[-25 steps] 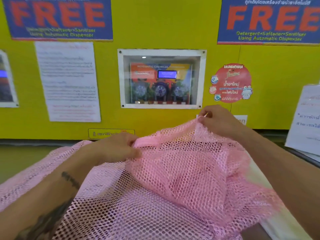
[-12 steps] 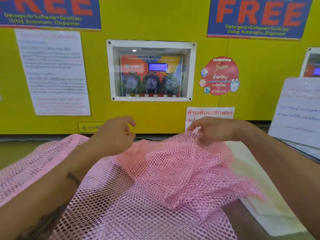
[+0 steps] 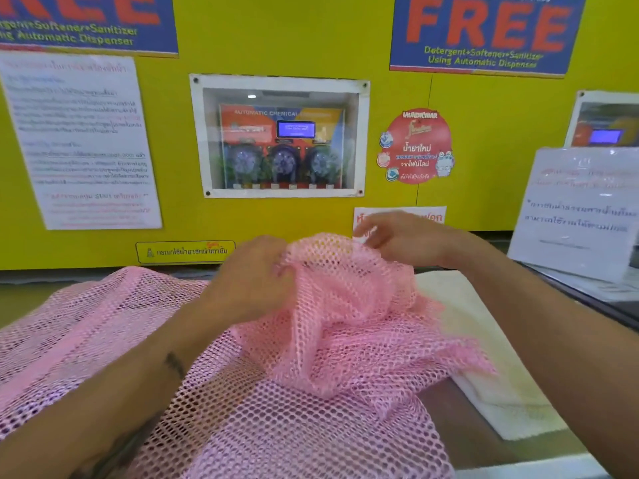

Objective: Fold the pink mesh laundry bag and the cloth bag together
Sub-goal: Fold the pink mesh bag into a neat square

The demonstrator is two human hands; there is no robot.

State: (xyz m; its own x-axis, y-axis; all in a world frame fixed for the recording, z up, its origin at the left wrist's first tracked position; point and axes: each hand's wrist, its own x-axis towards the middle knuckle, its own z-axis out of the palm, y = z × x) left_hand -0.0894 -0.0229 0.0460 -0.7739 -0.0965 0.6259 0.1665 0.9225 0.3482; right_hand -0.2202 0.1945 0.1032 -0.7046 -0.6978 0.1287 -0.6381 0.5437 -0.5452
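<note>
While left hand (image 3: pixel 256 285) clutches pink mesh bag (image 3: pixel 345 323) — right hand (image 3: pixel 397 236) hovers, grip open.

Your view is bright and evenly lit, with soft, faint shadows under the pink mesh laundry bag (image 3: pixel 311 340). Inside the dispenser window (image 3: pixel 280 136) a small lamp glows at its upper left, and its blue screen shines. Right of that window, glare washes out the laminated notice (image 3: pixel 574 209). You see motion blur on the right hand (image 3: pixel 397 233). Wide-angle distortion bends the posters above and the notice left of the window.
</note>
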